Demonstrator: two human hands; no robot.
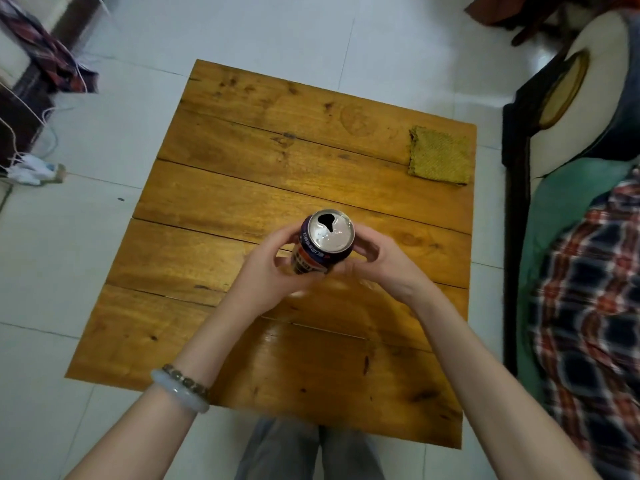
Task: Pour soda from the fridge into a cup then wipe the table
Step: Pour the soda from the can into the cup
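Note:
Both my hands hold a soda can (331, 233) upright above the middle of the wooden table (242, 188). Its silver top faces the camera and the mouth is open. My left hand (266, 271) wraps the can's left side and lower body. Against the right side, near the base, the fingers of my right hand (377, 261) are curled. A pale blur shows just below the can, and I cannot tell what it is. No cup is clearly in view. A folded yellow-green cloth (440, 155) lies at the table's far right corner.
A dark-framed couch with a green blanket and plaid fabric (588, 306) runs along the table's right side. White cables and a plug (27, 168) lie on the tiled floor at the left. My legs (311, 452) are at the table's near edge.

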